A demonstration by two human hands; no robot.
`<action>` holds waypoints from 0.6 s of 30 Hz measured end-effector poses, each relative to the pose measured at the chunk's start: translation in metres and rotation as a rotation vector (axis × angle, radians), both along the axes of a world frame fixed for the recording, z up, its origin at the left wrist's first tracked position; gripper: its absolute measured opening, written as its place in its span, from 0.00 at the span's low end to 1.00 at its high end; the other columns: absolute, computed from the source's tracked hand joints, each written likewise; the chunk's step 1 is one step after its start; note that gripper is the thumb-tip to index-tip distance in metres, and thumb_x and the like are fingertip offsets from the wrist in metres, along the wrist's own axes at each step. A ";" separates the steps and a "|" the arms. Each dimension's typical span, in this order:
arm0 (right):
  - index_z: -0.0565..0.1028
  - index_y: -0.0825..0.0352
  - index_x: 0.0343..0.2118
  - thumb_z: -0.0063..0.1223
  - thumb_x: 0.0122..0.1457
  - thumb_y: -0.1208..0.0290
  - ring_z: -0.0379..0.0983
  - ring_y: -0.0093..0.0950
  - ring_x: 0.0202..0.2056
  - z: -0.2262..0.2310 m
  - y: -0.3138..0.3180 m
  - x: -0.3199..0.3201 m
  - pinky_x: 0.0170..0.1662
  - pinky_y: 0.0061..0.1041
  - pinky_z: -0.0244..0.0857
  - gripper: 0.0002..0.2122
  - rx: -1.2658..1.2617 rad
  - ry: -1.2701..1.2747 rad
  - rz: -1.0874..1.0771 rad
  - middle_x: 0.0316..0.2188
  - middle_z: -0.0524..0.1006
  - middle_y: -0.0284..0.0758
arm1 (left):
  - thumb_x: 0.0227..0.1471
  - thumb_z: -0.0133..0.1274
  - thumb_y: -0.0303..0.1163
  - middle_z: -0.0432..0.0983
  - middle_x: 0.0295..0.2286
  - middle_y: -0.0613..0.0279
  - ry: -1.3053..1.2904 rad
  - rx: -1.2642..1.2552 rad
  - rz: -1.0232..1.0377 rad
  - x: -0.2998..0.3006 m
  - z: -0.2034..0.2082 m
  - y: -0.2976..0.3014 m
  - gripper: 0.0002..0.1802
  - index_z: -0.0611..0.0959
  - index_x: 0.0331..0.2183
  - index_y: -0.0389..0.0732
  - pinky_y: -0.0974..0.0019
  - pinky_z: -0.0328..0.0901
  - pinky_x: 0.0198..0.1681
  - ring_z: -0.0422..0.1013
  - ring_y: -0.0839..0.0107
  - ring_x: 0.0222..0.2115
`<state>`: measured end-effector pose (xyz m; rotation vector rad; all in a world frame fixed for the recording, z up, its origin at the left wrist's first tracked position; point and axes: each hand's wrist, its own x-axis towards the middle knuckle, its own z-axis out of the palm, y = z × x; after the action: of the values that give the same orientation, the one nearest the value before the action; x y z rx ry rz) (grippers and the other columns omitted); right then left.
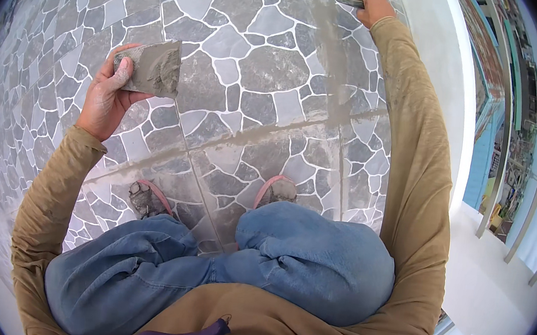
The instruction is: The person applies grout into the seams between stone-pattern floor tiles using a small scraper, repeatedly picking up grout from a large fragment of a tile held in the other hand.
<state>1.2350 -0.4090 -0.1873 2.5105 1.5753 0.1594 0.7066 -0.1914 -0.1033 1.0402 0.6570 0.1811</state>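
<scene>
Head view: left hand (107,95) grips a mortar-loaded board (151,67); right hand (374,7) pinches (seemingly) a small trowel (349,1).

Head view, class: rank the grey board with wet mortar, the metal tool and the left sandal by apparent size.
1. Grey board, held in the left hand.
2. Left sandal, partly hidden by the knee.
3. Metal tool, in the right hand; farthest away, so unsure.
</scene>
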 end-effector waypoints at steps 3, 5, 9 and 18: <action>0.74 0.54 0.52 0.53 0.43 0.76 0.76 0.41 0.40 -0.025 0.036 -0.017 0.48 0.34 0.70 0.27 -0.058 0.148 -0.065 0.38 0.77 0.40 | 0.64 0.44 0.39 0.71 0.48 0.57 0.024 0.019 0.044 -0.009 -0.002 0.012 0.22 0.66 0.56 0.41 0.65 0.77 0.43 0.75 0.67 0.44; 0.74 0.54 0.52 0.53 0.43 0.77 0.76 0.41 0.40 -0.031 0.046 -0.020 0.48 0.34 0.70 0.27 -0.090 0.181 -0.081 0.38 0.77 0.41 | 0.64 0.44 0.39 0.72 0.48 0.57 0.043 0.036 0.102 -0.014 -0.007 0.016 0.23 0.66 0.56 0.41 0.66 0.77 0.42 0.75 0.67 0.44; 0.74 0.53 0.52 0.53 0.44 0.77 0.75 0.42 0.41 -0.039 0.031 -0.027 0.48 0.35 0.70 0.27 -0.124 0.226 -0.064 0.39 0.76 0.41 | 0.63 0.45 0.41 0.72 0.48 0.56 0.065 0.031 0.085 -0.025 -0.021 0.026 0.24 0.67 0.56 0.40 0.67 0.77 0.43 0.75 0.68 0.44; 0.75 0.52 0.52 0.52 0.42 0.79 0.74 0.44 0.40 -0.024 -0.114 -0.101 0.48 0.37 0.69 0.28 -0.179 0.287 -0.126 0.41 0.75 0.42 | 0.64 0.44 0.43 0.71 0.49 0.55 0.069 0.064 -0.013 -0.003 -0.040 0.028 0.27 0.65 0.58 0.37 0.70 0.76 0.43 0.75 0.68 0.44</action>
<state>1.1342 -0.5231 -0.2115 2.5657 1.4424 -0.3577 0.7038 -0.1632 -0.1430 1.1159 0.7104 0.1561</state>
